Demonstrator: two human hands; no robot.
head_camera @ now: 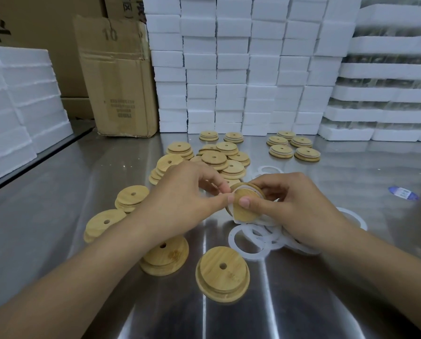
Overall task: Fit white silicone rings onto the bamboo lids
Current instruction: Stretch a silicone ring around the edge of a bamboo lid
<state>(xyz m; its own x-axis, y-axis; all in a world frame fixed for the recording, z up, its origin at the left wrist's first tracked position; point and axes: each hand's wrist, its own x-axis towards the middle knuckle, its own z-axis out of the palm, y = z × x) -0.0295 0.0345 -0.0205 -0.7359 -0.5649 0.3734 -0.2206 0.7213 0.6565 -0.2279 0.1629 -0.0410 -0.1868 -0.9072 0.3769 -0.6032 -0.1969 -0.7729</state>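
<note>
A round bamboo lid (245, 208) is held tilted above the table between both hands. My right hand (295, 206) grips it, thumb pressed on its face. A white silicone ring (231, 207) sits partly around the lid's left edge, and my left hand (187, 196) pinches the ring there. Loose white rings (249, 241) lie in a pile under my right hand. Bare bamboo lids (222, 272) lie near me, and more are heaped (219, 159) behind my hands. Lids with white rings on them (293, 146) sit at the back right.
The steel table (302, 302) is reflective. White foam blocks (241, 69) are stacked high at the back, more foam (16, 99) at the left. A worn cardboard box (118, 79) stands at the back left. A small blue label (403, 192) lies at the right.
</note>
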